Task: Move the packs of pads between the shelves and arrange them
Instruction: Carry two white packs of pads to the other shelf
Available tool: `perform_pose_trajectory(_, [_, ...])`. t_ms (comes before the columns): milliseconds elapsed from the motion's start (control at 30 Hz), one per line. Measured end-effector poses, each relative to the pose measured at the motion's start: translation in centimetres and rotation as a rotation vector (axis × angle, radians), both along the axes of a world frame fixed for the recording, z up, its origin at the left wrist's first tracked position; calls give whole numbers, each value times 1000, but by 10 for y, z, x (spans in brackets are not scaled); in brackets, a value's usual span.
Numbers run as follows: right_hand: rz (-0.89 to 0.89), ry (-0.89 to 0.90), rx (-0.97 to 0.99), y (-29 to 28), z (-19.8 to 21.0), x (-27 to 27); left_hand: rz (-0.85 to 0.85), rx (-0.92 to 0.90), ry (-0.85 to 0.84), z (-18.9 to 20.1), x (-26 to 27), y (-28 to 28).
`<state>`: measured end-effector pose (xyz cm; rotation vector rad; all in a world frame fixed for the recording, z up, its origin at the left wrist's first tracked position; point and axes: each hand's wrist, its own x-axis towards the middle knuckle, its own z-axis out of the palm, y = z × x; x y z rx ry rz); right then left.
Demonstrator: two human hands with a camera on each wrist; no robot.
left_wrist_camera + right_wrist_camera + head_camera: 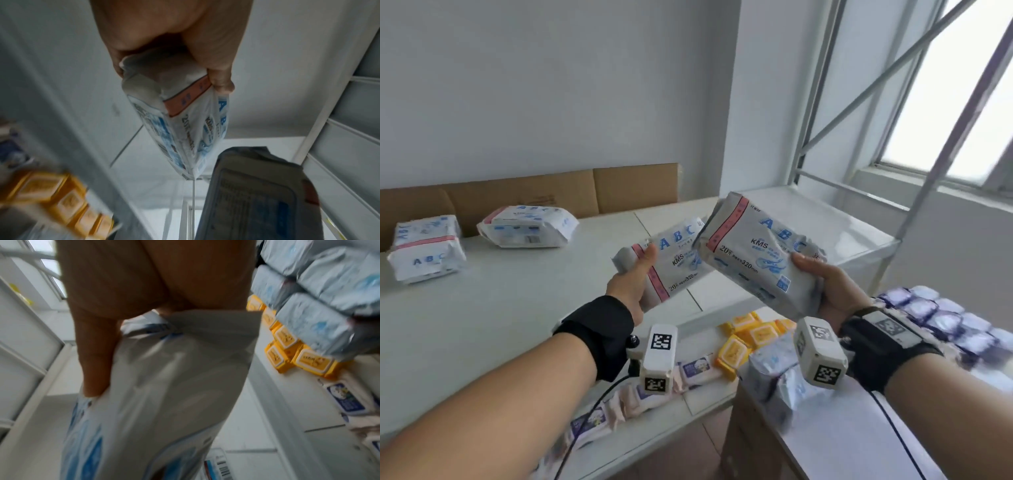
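Note:
Above the white top shelf point(517, 308) I hold two white ABC pad packs with pink stripes. My left hand point(635, 277) grips one pack point(674, 270) by its near end, thumb on top; the left wrist view shows this pack point(180, 116) hanging from my fingers. My right hand point(822, 284) grips the second pack point(753, 253) from its right end, a little higher; that pack point(164, 394) fills the right wrist view. The two packs overlap at their inner ends. Two more ABC packs point(426, 248) point(527, 226) lie at the far left of the shelf.
Flattened cardboard point(551, 192) leans on the wall behind the shelf. The lower shelf holds yellow packs point(750, 337) and pink-purple packs point(688, 371). A stack of silver-blue packs point(935, 318) sits at my right. A metal rack frame point(914, 171) and a window stand at the far right.

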<state>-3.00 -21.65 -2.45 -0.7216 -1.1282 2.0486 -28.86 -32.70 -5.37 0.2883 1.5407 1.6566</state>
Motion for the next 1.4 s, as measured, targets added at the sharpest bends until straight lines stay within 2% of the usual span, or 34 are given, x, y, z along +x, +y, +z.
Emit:
perform_pose_trajectory(167, [-96,-57,-10,2,-3,98,-183,35,-177,-9,98,26])
perform_pose_trajectory(333, [-110,-47,-36,15,-8,157,-286,32,-144,-4,155,60])
perform_pose_trajectory(633, [-129,-88,-63,95,-26,199,-359,-93,-108,-21,191,154])
perform_pose_trajectory(900, [-139,-285,-96,187,-37,235,-433,-197,17,-30,213,242])
perform_pose_trajectory(1000, [-81,-354,-95,214,-41,250,-399,-239,56,-37,228,260])
perform_pose_trajectory(1133, [11,-425,-82,244,-50,274,-258,-257,137,-51,252,271])
perform_pose_trajectory(1267, [104,-457,-76,268,-53,302,-196,-299,158,-60,281,259])
perform_pose_trajectory(1400, [213,-508,24,284,-46,329,-131,-288,136,-71,314,240])
